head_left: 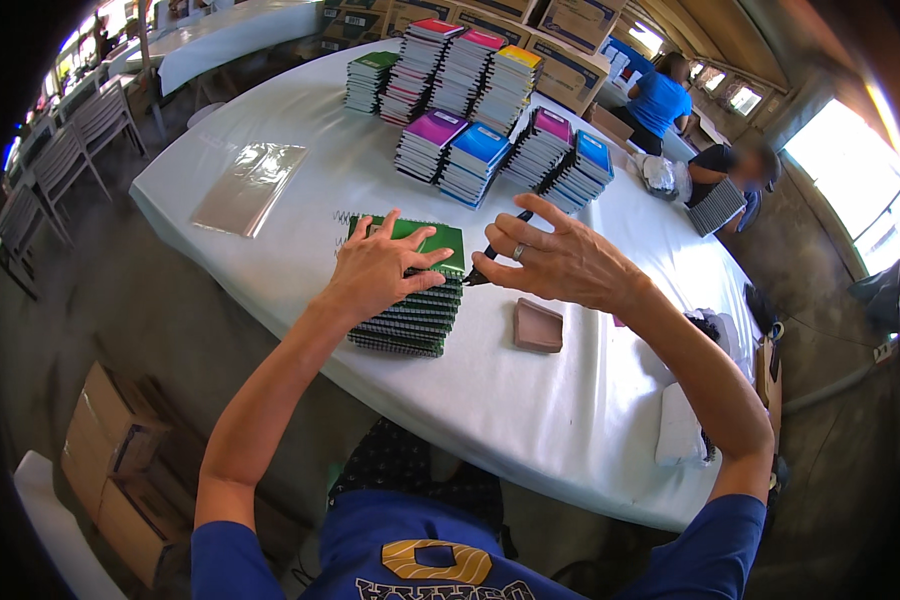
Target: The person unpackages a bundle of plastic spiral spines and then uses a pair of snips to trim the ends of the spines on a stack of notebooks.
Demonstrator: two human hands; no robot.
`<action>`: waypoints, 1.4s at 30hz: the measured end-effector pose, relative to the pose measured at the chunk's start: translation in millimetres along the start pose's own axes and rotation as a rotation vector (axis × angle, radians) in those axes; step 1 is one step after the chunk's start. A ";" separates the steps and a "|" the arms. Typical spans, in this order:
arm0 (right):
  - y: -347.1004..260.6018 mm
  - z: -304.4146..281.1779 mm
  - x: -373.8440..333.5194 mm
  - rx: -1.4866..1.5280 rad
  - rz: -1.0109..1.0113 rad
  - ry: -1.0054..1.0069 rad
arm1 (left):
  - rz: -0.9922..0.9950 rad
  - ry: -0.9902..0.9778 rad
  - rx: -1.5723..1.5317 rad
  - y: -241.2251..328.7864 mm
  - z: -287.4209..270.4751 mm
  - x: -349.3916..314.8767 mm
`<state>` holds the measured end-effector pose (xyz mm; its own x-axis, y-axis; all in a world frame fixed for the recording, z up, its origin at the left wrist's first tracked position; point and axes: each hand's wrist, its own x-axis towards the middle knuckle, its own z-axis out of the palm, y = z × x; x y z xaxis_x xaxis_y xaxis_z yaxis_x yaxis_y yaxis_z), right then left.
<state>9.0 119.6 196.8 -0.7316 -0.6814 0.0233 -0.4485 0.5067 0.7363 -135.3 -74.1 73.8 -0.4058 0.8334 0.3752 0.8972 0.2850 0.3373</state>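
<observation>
A stack of green spiral notebooks (402, 328) stands near the front edge of the white-covered table, its wire bindings showing along the side. Across the top cover lies my left hand (378, 265), fingers spread and pressing on it. My right hand (575, 262), with a ring on one finger, is closed round a black marker (489, 252). The marker slants down, its lower end beside the stack's right edge; whether it touches a notebook I cannot tell. Just right of the stack sits a small brownish-pink open tray (538, 327).
Several stacks of coloured notebooks (473, 165) fill the far side of the table (270, 255). Clear plastic sleeves (250, 188) lie at the left. Cartons (562, 72) are piled behind; others (120, 460) stand on the floor. Two people (660, 100) work at the far right.
</observation>
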 end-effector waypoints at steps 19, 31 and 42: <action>-13.5 7.8 -2.4 0.085 0.017 -0.081 | 0.031 0.018 0.067 -0.4 3.2 -0.3; -57.0 -3.6 -7.0 0.126 0.370 -0.438 | 0.010 0.005 0.075 -1.6 3.5 -1.1; -26.5 20.1 -11.2 -0.140 -0.030 -0.054 | 0.048 -0.005 0.080 -0.9 2.8 0.6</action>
<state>18.8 124.4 163.4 -0.7473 -0.6636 -0.0341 -0.3973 0.4052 0.8234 -135.9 -72.5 71.2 -0.3615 0.8494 0.3845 0.9266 0.2815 0.2493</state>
